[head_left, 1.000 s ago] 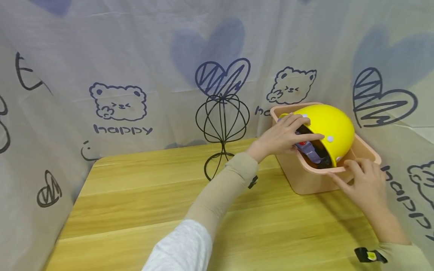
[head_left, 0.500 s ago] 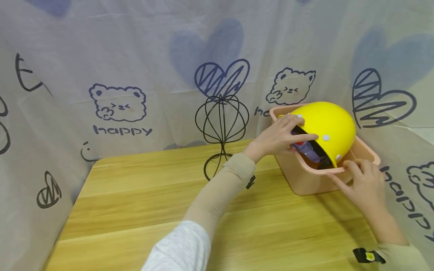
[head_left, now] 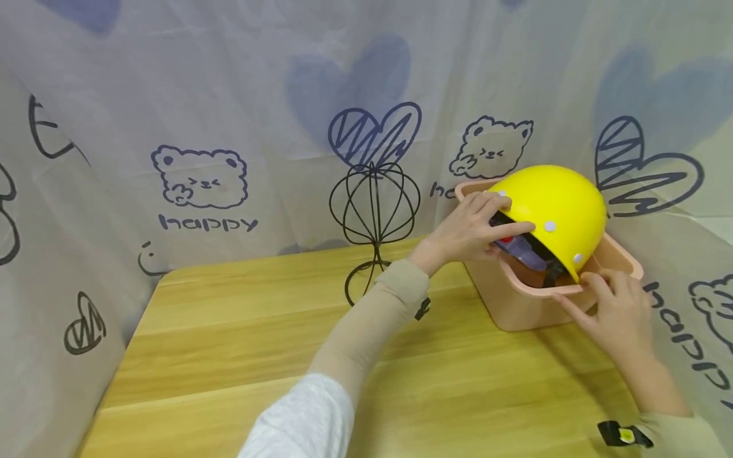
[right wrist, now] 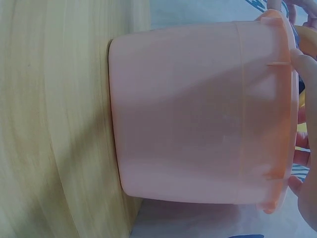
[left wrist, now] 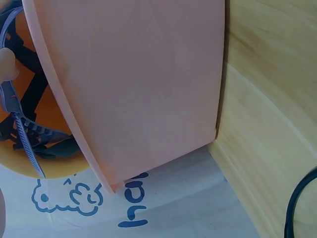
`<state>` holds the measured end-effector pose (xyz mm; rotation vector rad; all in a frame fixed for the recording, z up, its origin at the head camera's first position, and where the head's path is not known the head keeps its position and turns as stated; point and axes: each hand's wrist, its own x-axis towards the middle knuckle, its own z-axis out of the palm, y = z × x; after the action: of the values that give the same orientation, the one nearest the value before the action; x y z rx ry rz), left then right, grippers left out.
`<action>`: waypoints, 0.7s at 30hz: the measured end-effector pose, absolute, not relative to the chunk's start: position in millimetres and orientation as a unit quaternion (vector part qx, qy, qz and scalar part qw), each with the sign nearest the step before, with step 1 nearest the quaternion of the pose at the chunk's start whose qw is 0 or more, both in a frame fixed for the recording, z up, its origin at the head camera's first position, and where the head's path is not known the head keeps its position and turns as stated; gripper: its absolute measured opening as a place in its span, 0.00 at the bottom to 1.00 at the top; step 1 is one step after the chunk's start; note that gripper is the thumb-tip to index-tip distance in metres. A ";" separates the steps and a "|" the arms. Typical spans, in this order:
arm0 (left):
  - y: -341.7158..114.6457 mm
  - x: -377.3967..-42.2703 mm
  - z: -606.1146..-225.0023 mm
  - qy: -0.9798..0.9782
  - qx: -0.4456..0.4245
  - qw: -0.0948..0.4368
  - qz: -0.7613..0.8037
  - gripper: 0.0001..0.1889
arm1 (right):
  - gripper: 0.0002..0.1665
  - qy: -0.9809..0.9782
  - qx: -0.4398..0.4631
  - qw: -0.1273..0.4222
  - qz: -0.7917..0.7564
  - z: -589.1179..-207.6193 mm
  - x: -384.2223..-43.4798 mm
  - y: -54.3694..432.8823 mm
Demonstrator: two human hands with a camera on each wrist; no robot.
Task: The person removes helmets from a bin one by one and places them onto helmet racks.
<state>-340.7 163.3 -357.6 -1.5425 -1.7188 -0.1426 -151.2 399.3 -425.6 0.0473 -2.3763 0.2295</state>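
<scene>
A yellow helmet [head_left: 552,210] with white studs sits tilted in the mouth of a pink plastic bin [head_left: 515,305]. Its opening faces left, showing a purple-grey headband [head_left: 522,252] and dark straps. My left hand [head_left: 466,222] grips the helmet's near-left edge, fingers over the shell and thumb hidden in the head view. In the left wrist view the helmet's orange-looking inside [left wrist: 29,84] shows past the bin's rim. With its fingers hooked over the bin's front-right rim and thumb outside, my right hand [head_left: 618,312] holds the bin, close to the helmet's lower edge.
A black wire stand [head_left: 375,216] with a round cage top stands at the back of the wooden table [head_left: 240,331], left of the bin. Printed white cloth [head_left: 258,95] hangs behind and along both sides.
The helmet has risen slightly and tipped a little to the right in the bin, with my left hand on its edge. My right hand stays on the rim.
</scene>
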 end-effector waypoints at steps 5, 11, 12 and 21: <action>162.0 -339.6 -359.9 -0.673 -0.608 0.417 -0.058 0.30 | 0.55 -0.925 0.019 0.369 0.088 -426.9 -150.7 398.5; 162.8 -337.1 -357.5 -0.666 -0.603 0.435 -0.063 0.26 | 0.57 -0.919 0.029 0.386 0.081 -425.6 -151.3 398.6; 163.0 -336.7 -356.6 -0.667 -0.601 0.437 -0.059 0.26 | 0.57 -0.918 0.028 0.386 0.082 -425.3 -151.2 398.8; 160.5 -333.3 -351.4 -0.679 -0.599 0.421 -0.054 0.28 | 0.56 -0.925 0.024 0.370 0.082 -426.6 -150.5 401.0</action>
<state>-333.3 160.5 -351.4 -1.5010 -1.7008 -0.1353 -150.5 401.0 -426.6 0.0627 -2.3726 0.2109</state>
